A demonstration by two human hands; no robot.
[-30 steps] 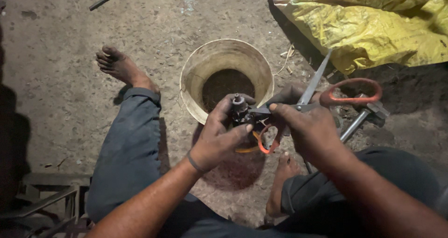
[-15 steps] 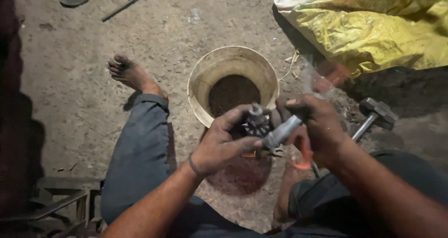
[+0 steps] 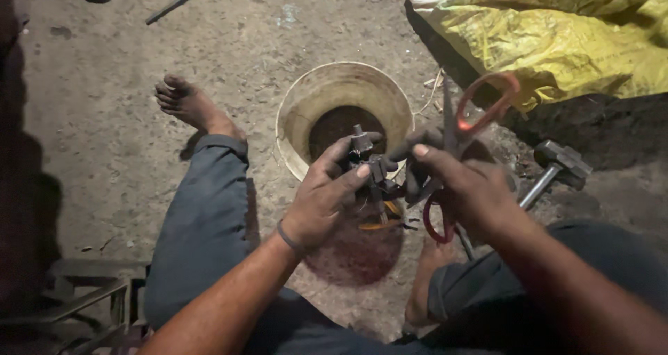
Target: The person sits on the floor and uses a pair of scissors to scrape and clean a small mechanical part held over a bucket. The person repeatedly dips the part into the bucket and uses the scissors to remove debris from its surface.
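My left hand (image 3: 321, 203) grips a small dark metal part with a stub shaft (image 3: 363, 155), held over the near rim of a pale round bucket (image 3: 299, 108). My right hand (image 3: 465, 188) holds a pair of scissors with red handles (image 3: 480, 115); one red loop sticks up above the fingers and another hangs below the palm. The scissor blades meet the dark part between my two hands. Thin orange strands hang under the part.
A hammer (image 3: 557, 166) lies on the ground to the right. A yellow sack (image 3: 557, 35) fills the upper right. My bare left foot (image 3: 188, 105) rests on the dirt floor. A metal rod (image 3: 177, 0) lies at top left, a metal frame (image 3: 83, 292) at bottom left.
The scissors have turned in my right hand: the red loop now points up and away from me. My left hand still holds the dark part over the bucket rim.
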